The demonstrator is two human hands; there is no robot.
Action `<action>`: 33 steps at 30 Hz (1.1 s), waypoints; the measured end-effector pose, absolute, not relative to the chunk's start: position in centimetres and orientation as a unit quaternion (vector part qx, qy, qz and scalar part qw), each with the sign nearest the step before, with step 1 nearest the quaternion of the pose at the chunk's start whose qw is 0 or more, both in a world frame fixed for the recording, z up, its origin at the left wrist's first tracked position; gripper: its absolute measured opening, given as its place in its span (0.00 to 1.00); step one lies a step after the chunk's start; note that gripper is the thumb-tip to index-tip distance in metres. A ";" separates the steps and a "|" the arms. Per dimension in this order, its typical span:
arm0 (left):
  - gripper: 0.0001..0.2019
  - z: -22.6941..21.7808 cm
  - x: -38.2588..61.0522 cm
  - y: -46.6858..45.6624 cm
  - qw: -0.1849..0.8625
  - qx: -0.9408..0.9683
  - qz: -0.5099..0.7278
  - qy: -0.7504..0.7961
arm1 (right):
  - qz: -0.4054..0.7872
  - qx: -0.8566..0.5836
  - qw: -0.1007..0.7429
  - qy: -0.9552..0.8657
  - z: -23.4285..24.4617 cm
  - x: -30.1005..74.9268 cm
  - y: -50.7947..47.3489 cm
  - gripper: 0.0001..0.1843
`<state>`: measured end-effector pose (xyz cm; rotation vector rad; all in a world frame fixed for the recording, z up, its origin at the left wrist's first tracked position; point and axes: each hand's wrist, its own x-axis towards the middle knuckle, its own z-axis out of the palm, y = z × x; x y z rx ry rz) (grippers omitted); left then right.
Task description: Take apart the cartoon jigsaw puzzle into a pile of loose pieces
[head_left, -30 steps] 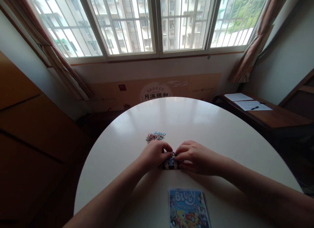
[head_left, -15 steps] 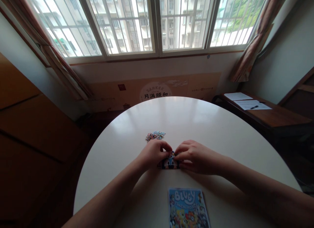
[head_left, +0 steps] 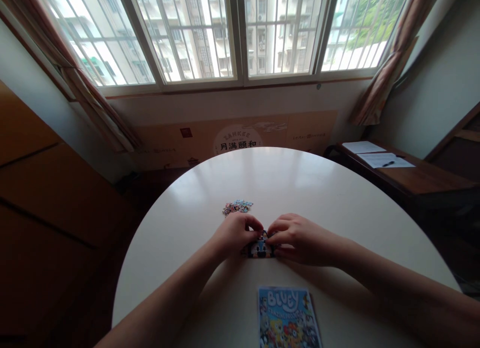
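A partly assembled jigsaw puzzle (head_left: 261,250), dark with blue and orange patches, lies flat on the white round table (head_left: 322,188) between my hands. At its upper left edge, my left hand (head_left: 239,230) has thumb and forefinger pinched together. My right hand (head_left: 294,237) bends over the puzzle's upper right side, fingertips pressed close to its top edge. Any small piece under the fingertips of either hand is too hidden to make out. Just beyond my left hand sits a heap of loose jigsaw pieces (head_left: 237,207).
A blue picture card or box lid marked "BLUEY" (head_left: 288,318) lies near me. To the right, a wooden side table (head_left: 431,180) bears papers (head_left: 384,160) and a pen. Behind the round table are a printed cardboard panel (head_left: 180,138) and a barred window.
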<state>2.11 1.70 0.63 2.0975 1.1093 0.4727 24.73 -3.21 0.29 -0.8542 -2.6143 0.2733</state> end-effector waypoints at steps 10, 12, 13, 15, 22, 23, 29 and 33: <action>0.07 0.4 2.0 1.8 0.355 0.798 0.218 0.435 | 0.101 -0.300 0.189 -0.929 0.2 24.8 -3.1 0.11; 0.06 0.4 2.0 1.9 0.355 0.794 0.220 0.441 | 0.099 -0.300 0.187 -0.930 0.1 24.8 -3.1 0.11; 0.06 0.4 2.0 1.9 0.354 0.793 0.220 0.444 | 0.098 -0.299 0.185 -0.931 0.1 24.8 -3.1 0.11; 0.06 0.5 1.9 2.0 0.350 0.793 0.225 0.446 | 0.095 -0.299 0.183 -0.932 0.1 24.8 -3.1 0.11; 0.05 1.5 -0.2 3.6 0.334 0.758 0.301 0.473 | 0.095 -0.299 0.186 -0.931 0.2 24.9 -3.1 0.11; 0.05 1.6 -0.8 4.0 0.321 0.751 0.310 0.486 | 0.096 -0.299 0.185 -0.931 0.2 24.8 -3.1 0.11; 0.08 1.3 -3.6 6.4 0.287 0.710 0.348 0.540 | 0.104 -0.292 0.184 -0.933 0.0 24.9 -3.0 0.11; 0.10 0.0 -3.9 7.3 0.295 0.699 0.355 0.546 | 0.106 -0.289 0.189 -0.932 -0.3 24.9 -2.9 0.11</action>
